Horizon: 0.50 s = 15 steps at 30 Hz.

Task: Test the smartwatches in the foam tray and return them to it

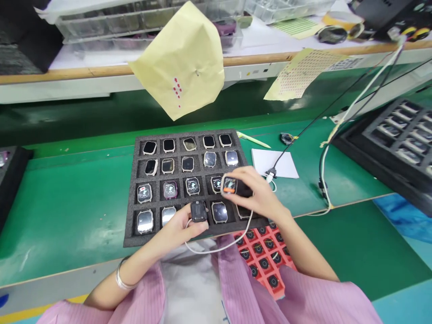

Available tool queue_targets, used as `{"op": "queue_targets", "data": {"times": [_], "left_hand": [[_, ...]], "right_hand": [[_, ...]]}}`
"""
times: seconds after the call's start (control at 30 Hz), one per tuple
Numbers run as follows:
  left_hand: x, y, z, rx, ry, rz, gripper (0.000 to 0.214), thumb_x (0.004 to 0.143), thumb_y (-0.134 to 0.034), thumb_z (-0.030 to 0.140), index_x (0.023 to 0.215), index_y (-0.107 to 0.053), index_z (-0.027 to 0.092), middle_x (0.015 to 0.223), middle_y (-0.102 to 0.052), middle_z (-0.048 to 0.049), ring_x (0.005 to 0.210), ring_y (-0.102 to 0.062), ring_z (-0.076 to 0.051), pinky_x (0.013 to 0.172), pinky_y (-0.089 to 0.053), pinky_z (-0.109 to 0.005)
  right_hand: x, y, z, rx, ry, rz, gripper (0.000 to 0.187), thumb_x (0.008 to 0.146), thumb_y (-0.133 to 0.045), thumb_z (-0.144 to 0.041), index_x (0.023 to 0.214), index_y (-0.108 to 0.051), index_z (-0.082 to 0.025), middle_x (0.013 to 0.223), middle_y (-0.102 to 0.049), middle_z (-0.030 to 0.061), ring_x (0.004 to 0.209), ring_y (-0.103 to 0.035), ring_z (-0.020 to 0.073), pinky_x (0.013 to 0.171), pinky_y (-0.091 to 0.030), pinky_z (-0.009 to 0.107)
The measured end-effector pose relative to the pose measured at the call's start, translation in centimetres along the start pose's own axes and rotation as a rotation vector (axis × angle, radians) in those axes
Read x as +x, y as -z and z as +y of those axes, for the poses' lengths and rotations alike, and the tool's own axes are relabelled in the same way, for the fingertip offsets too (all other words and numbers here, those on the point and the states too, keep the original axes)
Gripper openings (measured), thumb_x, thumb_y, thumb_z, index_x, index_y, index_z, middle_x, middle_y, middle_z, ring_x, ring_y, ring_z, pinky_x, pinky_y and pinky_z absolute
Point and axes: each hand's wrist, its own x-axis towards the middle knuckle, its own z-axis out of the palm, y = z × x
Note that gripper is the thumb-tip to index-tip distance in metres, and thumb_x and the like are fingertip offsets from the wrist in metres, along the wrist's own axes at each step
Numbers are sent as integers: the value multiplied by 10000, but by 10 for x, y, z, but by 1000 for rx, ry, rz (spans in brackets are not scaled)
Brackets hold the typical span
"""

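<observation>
A seated person in pink sleeves leans over a green bench (84, 202), both hands above a dark foam tray (131, 220) of square watches (192, 185). The foam's separate pockets seem meant to keep the watches apart and screen up, so each face can be read; some are lit, others dark or mirror-like.

One lit watch (230, 185) is out of its pocket, above the tray's right side. The right hand (258, 191) pinches it by the edges, probably so the screen stays uncovered and turned toward the wearer. The left hand (180, 225) grips a small black block (198, 211) over the tray's near edge, a row of tiny dots facing up. The two objects are near each other but not touching.

A white cable (216, 252) hangs in a slack loop between the hands, which likely leaves both free to move.

Both forearms rise from the near side and angle inward. The right fingers arch over the watch with the thumb at its near side; the left thumb lies along the block's near edge, fingers tucked behind.
</observation>
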Motion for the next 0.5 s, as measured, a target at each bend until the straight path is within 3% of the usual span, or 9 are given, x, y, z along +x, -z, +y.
{"op": "queue_targets", "data": {"times": [0.07,0.17,0.27,0.33,0.4,0.5], "left_hand": [[1,-5,2,-57,19,-41,493,807,-679,487,1135,-559,139,997,-638,-78,559,-468,-70,537,-398,-220],[5,-9,-3,-94,48,-80,414,832,-660,457,1063,-567,126,915,-618,-55,493,-401,-38,480,-355,-203],[10,-8,-12,-147,62,-100,313,852,-652,403,984,-596,125,880,-623,-66,632,-539,-100,553,-449,-215],[11,-6,-16,-163,60,-121,281,863,-644,381,990,-613,132,935,-644,-91,745,-593,-141,609,-495,-230],[12,-4,-18,-145,68,-136,274,865,-644,375,1001,-624,138,965,-661,-99,790,-615,-159,648,-519,-247],[11,-4,-18,-143,86,-147,280,846,-673,348,1030,-630,142,998,-674,-98,827,-640,-174,689,-542,-273]], "right_hand": [[-3,12,19,-128,-78,-24,323,881,-646,-336,1160,-580,-188,1070,-592,126,1013,-556,314,870,-481,510],[-11,23,25,-226,-81,-99,363,917,-589,-323,1239,-535,-165,1206,-541,172,1114,-515,342,918,-457,540],[-23,28,5,-252,-27,-144,269,949,-521,-243,1201,-560,-157,1239,-519,177,1139,-502,327,933,-437,522],[-30,31,-12,-234,-15,-270,203,941,-510,-209,1113,-608,-166,1141,-560,147,1055,-540,303,887,-453,493],[-35,35,-24,-240,-48,-405,231,918,-538,-214,1131,-610,-161,1085,-569,131,986,-556,292,838,-468,475],[-36,37,-27,-302,-92,-490,335,881,-625,-261,1188,-591,-132,1069,-557,129,937,-560,286,784,-478,450]]}}
